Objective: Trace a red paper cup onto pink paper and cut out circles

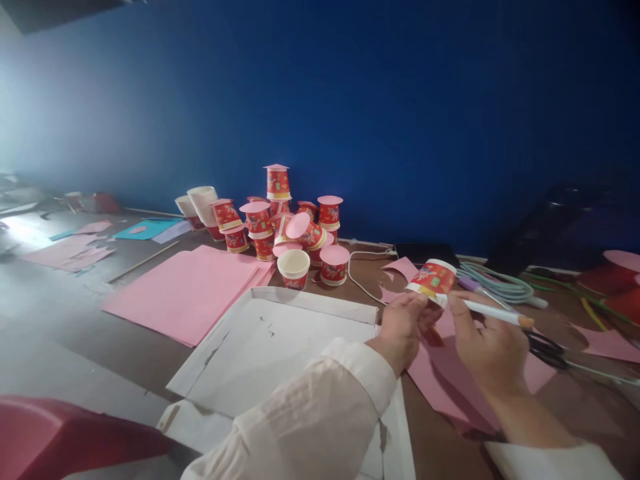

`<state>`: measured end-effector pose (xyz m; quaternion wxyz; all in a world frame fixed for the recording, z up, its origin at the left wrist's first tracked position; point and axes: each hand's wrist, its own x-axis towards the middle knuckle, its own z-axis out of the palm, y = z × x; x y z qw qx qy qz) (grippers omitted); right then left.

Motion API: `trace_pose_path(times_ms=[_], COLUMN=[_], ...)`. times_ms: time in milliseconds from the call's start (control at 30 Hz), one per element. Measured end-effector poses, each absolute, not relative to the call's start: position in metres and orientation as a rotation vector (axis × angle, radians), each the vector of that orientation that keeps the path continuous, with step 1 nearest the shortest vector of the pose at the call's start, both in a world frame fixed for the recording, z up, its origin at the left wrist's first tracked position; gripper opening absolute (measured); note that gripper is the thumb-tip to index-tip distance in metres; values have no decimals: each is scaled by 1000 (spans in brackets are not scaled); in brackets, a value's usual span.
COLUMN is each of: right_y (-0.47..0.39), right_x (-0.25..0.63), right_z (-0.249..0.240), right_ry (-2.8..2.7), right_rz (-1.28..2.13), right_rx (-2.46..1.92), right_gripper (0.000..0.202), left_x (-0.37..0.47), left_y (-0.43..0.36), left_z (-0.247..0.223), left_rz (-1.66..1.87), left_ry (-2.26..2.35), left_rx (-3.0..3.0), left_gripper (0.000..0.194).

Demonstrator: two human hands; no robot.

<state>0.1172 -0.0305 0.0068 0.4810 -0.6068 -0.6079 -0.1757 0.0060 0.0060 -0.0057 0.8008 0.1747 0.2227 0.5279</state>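
Note:
My left hand [403, 328] is closed near the lower rim of a red patterned paper cup [434, 275], which is tilted over pink paper [453, 380]; whether the fingers grip the cup or something at its rim is hard to make out. In my right hand [487, 343] is a white pen-like tool [493, 312], held between thumb and fingers, its far end against the cup's yellow-white rim. Left of the hands stands a cluster of red cups, many topped with pink paper discs [335, 255]. An upright cup [293, 268] at its front shows a pale, open inside.
A white cardboard tray [290, 353] lies before the cups, with pink sheets [185, 293] to its left. Black scissors [547, 348], a coiled pale cable [500, 285] and paper scraps are at the right. A blue wall [320, 100] rises behind; something red [65, 437] fills the lower left.

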Motion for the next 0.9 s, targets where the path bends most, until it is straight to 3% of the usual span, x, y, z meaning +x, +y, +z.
trace_pose_path(times_ms=[333,900], right_y=[-30,-35], right_x=[119,113], right_z=[4,15], right_ry=[-1480,-1352], right_rz=[-475,-317], right_rx=[-1544,-1558], right_gripper=[43,49], left_x=[7,1], left_y=[7,5], left_z=[-8,5], left_rz=[1138,1081], left_ry=[451,534], left_rx=[361,243], left_gripper=[38,8])
